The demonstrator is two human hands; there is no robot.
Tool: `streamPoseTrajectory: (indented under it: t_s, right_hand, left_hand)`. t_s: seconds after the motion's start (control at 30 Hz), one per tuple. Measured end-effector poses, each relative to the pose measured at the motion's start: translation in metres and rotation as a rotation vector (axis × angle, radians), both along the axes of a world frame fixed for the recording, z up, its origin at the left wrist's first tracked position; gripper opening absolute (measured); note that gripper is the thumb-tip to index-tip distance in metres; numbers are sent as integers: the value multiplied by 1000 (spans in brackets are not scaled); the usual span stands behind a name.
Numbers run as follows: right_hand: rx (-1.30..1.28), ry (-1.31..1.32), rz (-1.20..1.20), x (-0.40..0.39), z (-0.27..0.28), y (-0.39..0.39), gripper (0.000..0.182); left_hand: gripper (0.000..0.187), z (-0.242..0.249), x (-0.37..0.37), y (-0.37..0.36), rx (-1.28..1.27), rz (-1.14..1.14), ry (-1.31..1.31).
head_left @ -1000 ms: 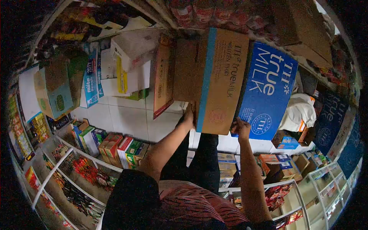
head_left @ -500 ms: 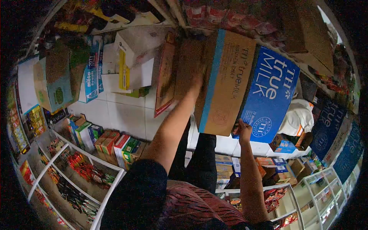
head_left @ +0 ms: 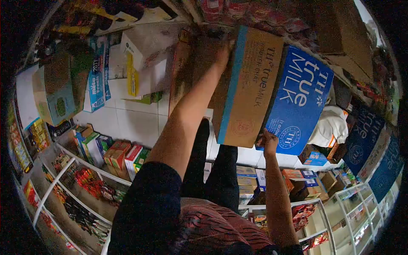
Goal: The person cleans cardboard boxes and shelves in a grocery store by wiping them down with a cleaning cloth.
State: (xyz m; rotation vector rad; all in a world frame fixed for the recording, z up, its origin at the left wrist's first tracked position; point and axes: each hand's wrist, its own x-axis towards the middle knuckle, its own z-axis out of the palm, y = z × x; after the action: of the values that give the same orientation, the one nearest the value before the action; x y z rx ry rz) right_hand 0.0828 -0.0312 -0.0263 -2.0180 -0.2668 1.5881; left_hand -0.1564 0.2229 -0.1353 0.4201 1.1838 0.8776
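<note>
A large carton with a brown side (head_left: 255, 89) and a blue side (head_left: 299, 102), printed "TH true MILK", is tilted in front of me. My right hand (head_left: 268, 141) grips its near lower edge, between the brown and blue sides, with the fingers curled. My left hand (head_left: 224, 53) reaches to the far left side of the carton; it is dim and its fingers are hidden behind the brown side. A dark brown carton (head_left: 202, 53) lies just left of that hand.
White cartons (head_left: 148, 55), a blue-and-white carton (head_left: 98, 76) and a green-brown carton (head_left: 61, 91) stand left. A white bag (head_left: 331, 127) and more blue cartons (head_left: 361, 136) are right. Racks with packets (head_left: 91, 182) line the near side, above small boxes (head_left: 117, 157).
The carton has shifted slightly up and left in the view, with my right hand still on its edge. My left hand has moved a little farther up along its left side.
</note>
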Motion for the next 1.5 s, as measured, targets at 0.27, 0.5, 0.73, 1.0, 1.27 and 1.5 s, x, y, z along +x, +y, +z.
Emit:
streamPoseTrajectory:
  t_s: [0.27, 0.5, 0.73, 1.0, 1.27, 1.5]
  right_hand:
    - [39, 20, 39, -6, 10, 6, 32]
    - [52, 0, 81, -9, 10, 6, 31]
    - [61, -81, 78, -7, 0, 0, 31]
    - [101, -21, 61, -8, 2, -1, 28]
    - [88, 32, -23, -8, 3, -2, 28]
    - [118, 96, -55, -7, -6, -8, 27]
  left_hand:
    - [57, 6, -5, -107, -203, 44, -147]
    - [56, 6, 31, -317, -223, 348, -140]
    - [44, 96, 71, -294, 228, 170, 478]
    - [59, 54, 99, -304, -469, 686, -801]
    - [49, 124, 20, -308, -979, 599, -879]
    - [39, 161, -28, -240, -47, 242, 194]
